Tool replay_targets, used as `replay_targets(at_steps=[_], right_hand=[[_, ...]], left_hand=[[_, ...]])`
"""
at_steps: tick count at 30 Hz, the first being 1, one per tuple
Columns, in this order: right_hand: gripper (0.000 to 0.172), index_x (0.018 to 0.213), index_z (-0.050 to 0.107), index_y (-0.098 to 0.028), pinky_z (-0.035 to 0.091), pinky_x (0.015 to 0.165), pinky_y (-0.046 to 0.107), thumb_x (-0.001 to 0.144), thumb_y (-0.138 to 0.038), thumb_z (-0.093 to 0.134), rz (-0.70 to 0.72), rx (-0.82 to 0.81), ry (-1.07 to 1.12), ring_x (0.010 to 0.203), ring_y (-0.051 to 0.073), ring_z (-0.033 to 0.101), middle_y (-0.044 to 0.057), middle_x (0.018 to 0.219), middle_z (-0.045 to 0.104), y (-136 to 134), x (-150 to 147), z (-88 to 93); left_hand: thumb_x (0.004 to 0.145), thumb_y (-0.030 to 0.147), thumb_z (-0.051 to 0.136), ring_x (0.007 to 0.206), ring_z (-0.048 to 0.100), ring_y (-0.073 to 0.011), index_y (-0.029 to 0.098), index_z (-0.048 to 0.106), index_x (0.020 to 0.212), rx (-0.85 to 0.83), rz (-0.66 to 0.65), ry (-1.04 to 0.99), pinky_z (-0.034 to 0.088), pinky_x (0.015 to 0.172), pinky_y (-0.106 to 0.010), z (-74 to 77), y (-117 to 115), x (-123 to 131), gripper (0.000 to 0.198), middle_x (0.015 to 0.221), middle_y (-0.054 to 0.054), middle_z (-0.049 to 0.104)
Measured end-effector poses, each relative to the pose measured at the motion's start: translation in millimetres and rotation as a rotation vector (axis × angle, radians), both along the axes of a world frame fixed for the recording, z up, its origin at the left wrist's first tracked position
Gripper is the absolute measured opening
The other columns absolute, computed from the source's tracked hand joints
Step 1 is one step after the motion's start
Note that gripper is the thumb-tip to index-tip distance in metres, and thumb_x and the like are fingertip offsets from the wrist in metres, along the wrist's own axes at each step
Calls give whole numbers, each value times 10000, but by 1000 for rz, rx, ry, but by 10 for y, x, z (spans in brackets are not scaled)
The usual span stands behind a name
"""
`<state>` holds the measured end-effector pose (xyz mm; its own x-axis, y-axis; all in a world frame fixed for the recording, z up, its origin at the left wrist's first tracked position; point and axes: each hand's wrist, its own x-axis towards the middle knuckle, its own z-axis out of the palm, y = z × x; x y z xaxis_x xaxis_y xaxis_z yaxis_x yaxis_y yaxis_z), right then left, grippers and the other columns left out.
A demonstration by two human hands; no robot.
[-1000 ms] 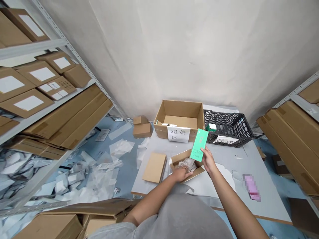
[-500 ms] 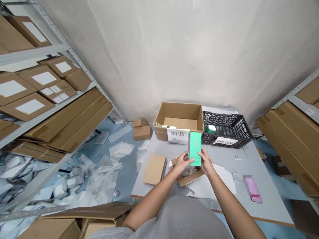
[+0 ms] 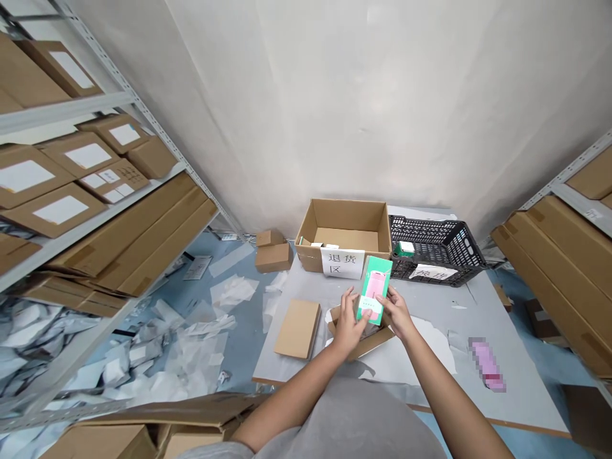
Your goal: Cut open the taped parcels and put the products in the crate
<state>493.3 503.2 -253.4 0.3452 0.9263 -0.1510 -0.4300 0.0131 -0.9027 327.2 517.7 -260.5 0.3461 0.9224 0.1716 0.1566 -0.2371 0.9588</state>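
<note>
Both my hands grip a slim mint-green product box, which tilts slightly and shows a pink-printed face with a white label. My left hand holds its lower left side, and my right hand holds its right edge. Just below them sits a small open cardboard box with clear plastic wrapping inside, partly hidden by my hands. A flat brown cardboard box lies to the left on the grey table.
At the table's far end stand an open carton with a paper sign and a black plastic crate holding a small box. A blurred pink item lies at right. Cartons fill the shelves at left; paper scraps cover the floor.
My left hand has come up from the small box and joined my right on the green box. The green box has turned, showing a pink-printed face instead of its plain green one.
</note>
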Motion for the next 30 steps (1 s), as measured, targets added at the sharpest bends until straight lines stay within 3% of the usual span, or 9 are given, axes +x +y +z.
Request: replay_targets(at_steps=[5,9,15,17,20,22,25,27,30], right_hand=[[631,1201,757,-258,543,1101,462,642,-432,991,65,16,-47,1284,325,668,77,1296,776,-88,84,81],[628,1154,734,-266,572,1043,447,608,-400,1012,72,-11,-139,1154,308,715,66,1183,794,-95,79,43],[874,1296,601,-296,567,1083,456,534,-304,1029,-146,58,-139,1291,278,643,104,1410,666,-71,-190,3],[782,1276,620,-288,570,1080,458,598,-343,1005,-176,51,-134,1276,279,650,104,1393,681,-80,-217,37],[615,1204,689,-275,546,1113,468,677,-426,968,-114,59,-61,1261,292,673,91,1331,740,-116,-126,102],[585,1153,724,-268,561,1084,488,669,-489,967,-22,47,37,1217,315,706,92,1259,780,-141,-27,129],[607,1101,742,-254,593,1014,504,633,-564,972,87,17,130,1136,338,745,100,1148,812,-147,61,142],[563,1085,747,-250,593,1012,494,684,-599,936,117,21,108,1142,336,741,96,1130,815,-128,43,148],[507,1153,744,-262,575,1045,456,766,-551,896,118,59,-38,1189,314,710,77,1206,794,-98,-69,167]], left_hand=[[851,559,801,1235,654,-279,254,444,1441,-287,-182,-265,553,1042,-432,-158,231,-78,754,1339,-135,622],[752,424,907,1261,638,-284,305,423,1558,-176,-178,-85,528,1097,-442,-70,235,-162,948,1374,-103,607],[833,328,814,1233,613,-345,280,541,1510,172,257,352,543,1043,-471,6,-17,-144,732,1260,-115,615],[811,376,845,1242,609,-363,266,541,1507,208,208,382,540,1046,-485,-11,-45,-161,767,1270,-130,616],[844,465,818,1352,562,-366,286,512,1523,215,-12,297,492,1123,-512,16,34,-247,766,1414,-139,571],[869,489,789,1438,506,-351,286,466,1557,155,-125,185,460,1168,-501,76,143,-297,787,1514,-137,516],[775,491,877,1412,537,-341,274,440,1568,8,-216,101,483,1149,-467,176,268,-275,931,1509,-129,557],[726,469,912,1293,616,-337,291,501,1497,-45,-190,144,519,1091,-463,218,259,-195,892,1394,-102,649],[774,437,871,1165,669,-336,290,565,1364,-36,9,275,536,1020,-459,246,117,-69,680,1236,-86,697]])
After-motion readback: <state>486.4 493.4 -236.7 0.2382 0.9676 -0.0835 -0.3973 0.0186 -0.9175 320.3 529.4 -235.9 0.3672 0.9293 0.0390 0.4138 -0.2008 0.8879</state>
